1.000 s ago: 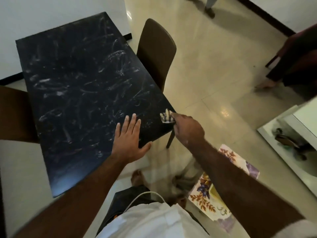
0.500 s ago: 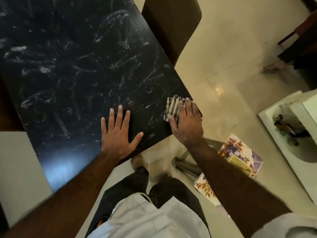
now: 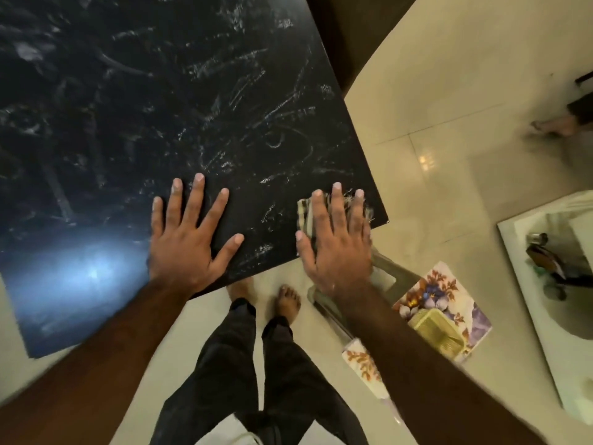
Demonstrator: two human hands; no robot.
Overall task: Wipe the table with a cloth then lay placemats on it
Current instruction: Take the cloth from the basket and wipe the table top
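Black, marble-patterned table top (image 3: 160,107) shows whitish smears across most of its visible surface, so the wiping step is judged to be at its start. Striped, frayed-edged folded cloth (image 3: 304,216) lies on the near right corner of the table, touching the top. Right hand (image 3: 337,248) lies flat over the cloth with fingers straight, pressing down rather than gripping; nothing is pinched or enclosed. Left hand (image 3: 189,242) rests flat on the bare top beside it, fingers spread wide, holding nothing and apparently bracing the body at the near edge.

Procedure for the step in hand:
- Apply even palm pressure so the whole cloth contacts the surface.
- Sweep in long, overlapping strokes from this corner toward the far side, crossing the smear lines.
- Move the bracing hand clear of each stroke path.
- Avoid pushing the cloth over the corner edge, which is close to the fingertips.
- Refold the cloth if its face loads up.

Floral-printed placemats (image 3: 430,287) lie low at the right, off the table, beyond its corner. Leave them there until the top is clean.
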